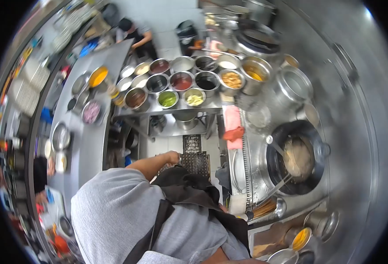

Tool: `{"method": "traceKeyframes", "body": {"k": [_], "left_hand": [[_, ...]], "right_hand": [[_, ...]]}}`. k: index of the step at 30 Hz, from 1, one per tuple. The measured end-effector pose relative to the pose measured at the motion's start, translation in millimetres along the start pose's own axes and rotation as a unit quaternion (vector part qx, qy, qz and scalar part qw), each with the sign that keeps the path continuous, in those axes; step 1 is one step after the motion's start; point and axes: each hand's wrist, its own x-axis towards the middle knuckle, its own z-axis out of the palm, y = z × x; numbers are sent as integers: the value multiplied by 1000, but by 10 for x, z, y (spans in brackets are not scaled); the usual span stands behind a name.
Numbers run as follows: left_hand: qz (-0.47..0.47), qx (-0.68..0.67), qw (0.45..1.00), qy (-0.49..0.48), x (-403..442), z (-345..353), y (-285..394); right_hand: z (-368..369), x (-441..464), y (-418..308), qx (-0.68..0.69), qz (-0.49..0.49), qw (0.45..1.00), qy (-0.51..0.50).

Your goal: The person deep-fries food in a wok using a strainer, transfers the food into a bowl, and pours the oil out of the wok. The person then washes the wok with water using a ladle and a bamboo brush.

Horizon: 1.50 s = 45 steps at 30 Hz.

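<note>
My left hand is at the end of my bent arm, beside the black apron over my front. Its fingers look curled in, but whatever may be inside them is hidden. Of my right arm, only a bare strip shows at the bottom edge. A sliver of skin by the apron's right side may be my right hand; its fingers are hidden. Right of me, a black wok holds a blurred pale brown mass. Two long-handled utensils reach into it, one with a metal handle slanting towards me.
Ahead, a steel table carries several metal pots of sauces and cut food, including green sauce. A long steel counter runs along the left. Another person stands at the back. A pink cloth lies by the stove's edge.
</note>
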Motion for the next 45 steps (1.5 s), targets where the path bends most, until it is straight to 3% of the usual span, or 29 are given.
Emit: {"method": "traceKeyframes", "body": {"k": [1, 5, 10, 14, 16, 18, 19, 21, 23, 25, 27, 28, 30, 34, 36, 40, 42, 45], "left_hand": [[-142, -104, 984, 3, -494, -130, 113], [-256, -156, 949, 98, -1318, 118, -571], [-330, -297, 887, 125, -1782, 712, -1368], [-320, -359, 868, 122, -2140, 1190, -1611], [-313, -319, 890, 89, -2276, 1407, -1689], [-265, -328, 907, -10, -2246, 1573, -1813], [-190, -359, 913, -43, -2546, 1421, -1658], [-100, -369, 923, -31, -2554, 1510, -1766], [-63, -360, 928, 68, -2611, 1456, -1807], [-82, -226, 939, 247, -2575, 1374, -1976], [-165, -295, 845, 414, -2919, 1099, -1887], [-139, -306, 789, 514, -2986, 1066, -1953], [-172, -274, 701, 635, -3163, 958, -1995], [-243, -263, 666, 655, -3586, 954, -2034], [-287, -140, 669, 671, -3568, 1120, -2123], [-282, -97, 695, 654, -3577, 1223, -2119], [-289, -96, 701, 645, -3584, 1216, -2107], [-297, -94, 705, 637, -3586, 1192, -2114]], "right_hand": [[-28, 33, -31, -15, -14, 1000, -11], [-98, 162, -243, -74, -60, 995, -35], [-70, 288, -665, -138, -119, 981, -63], [71, 407, -1011, -178, -173, 965, -79], [188, 471, -1165, -190, -200, 957, -84], [291, 521, -1364, -203, -215, 951, -90], [346, 517, -1489, -208, -221, 948, -94], [425, 496, -1803, -223, -226, 943, -105], [504, 465, -2114, -239, -230, 937, -108], [588, 406, -2418, -253, -225, 935, -109], [641, 275, -2767, -263, -214, 934, -109], [661, 239, -2905, -270, -207, 934, -109], [709, 238, -3084, -283, -202, 931, -114], [751, 508, -3028, -273, -253, 919, -133], [752, 488, -3137, -273, -267, 920, -85], [775, 356, -3349, -305, -274, 908, -82], [771, 274, -3417, -267, -264, 915, -149], [957, 593, -3004, -242, -287, 913, -162]]}}
